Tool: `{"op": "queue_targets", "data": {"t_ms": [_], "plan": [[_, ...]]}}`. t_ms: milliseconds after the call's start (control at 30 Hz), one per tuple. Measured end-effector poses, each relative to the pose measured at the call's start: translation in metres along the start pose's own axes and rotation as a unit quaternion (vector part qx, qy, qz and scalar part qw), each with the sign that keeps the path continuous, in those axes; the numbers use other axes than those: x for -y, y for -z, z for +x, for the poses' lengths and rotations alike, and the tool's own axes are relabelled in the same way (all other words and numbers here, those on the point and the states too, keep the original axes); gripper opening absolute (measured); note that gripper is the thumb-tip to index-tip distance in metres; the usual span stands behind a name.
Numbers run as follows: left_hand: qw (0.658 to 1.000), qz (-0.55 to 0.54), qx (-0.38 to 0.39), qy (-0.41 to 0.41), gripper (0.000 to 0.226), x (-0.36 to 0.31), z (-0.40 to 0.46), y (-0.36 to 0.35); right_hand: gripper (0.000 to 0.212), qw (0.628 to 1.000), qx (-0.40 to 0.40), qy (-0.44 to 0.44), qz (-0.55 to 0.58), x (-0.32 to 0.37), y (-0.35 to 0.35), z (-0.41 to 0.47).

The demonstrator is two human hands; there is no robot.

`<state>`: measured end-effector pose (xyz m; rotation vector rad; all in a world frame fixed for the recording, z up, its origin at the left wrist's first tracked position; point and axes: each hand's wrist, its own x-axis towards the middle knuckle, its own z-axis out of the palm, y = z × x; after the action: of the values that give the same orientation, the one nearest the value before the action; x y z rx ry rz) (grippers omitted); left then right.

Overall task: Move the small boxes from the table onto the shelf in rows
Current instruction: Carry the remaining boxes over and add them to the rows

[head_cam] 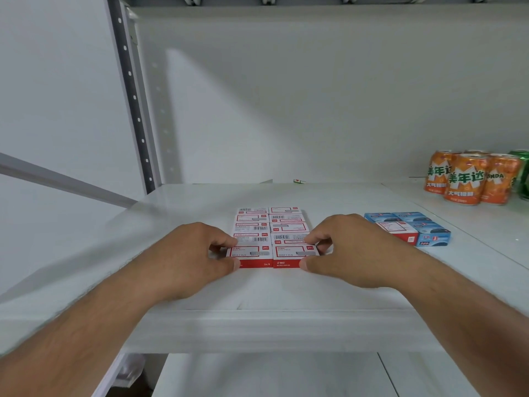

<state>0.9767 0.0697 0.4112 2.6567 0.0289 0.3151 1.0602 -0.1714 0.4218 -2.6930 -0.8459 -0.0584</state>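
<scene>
**Both hands on the front pair of boxes**

The small red-and-white boxes (272,236) lie flat on the white shelf (286,293), packed in two columns that touch each other and run away from the hands toward the back wall. The nearest two boxes sit side by side between the hands. The left hand (189,259) pinches the front left box (249,255) at its outer end, fingers curled over the top edge and thumb against the red front face. The right hand (352,250) pinches the front right box (294,255) the same way at its outer end.

Just beyond the right hand, a little to its right, a second cluster of boxes stands on the shelf: blue boxes (412,222) packed together with one red-and-white box (398,230) at the near left corner. Farther right and back, orange drink cans (466,179) stand upright in a group, with a green can (522,173) at the frame edge.
</scene>
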Motion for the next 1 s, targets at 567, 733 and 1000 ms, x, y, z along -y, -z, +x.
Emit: {"op": "queue_targets", "data": {"t_ms": [567,733,1000], "plan": [[0.984,0.058,-0.071,-0.154,0.067,-0.037,-0.028,-0.005,0.064,0.994,-0.091,-0.052,-0.010,-0.017,0.013,-0.068],[0.975,0.048,-0.067,-0.206,0.064,-0.064,-0.023,-0.021,0.059,0.983,-0.119,-0.139,0.001,-0.038,0.020,-0.106],[0.982,0.044,-0.042,-0.181,0.058,-0.118,-0.011,-0.039,0.056,0.974,-0.148,-0.170,-0.013,-0.083,0.047,-0.125]]}}
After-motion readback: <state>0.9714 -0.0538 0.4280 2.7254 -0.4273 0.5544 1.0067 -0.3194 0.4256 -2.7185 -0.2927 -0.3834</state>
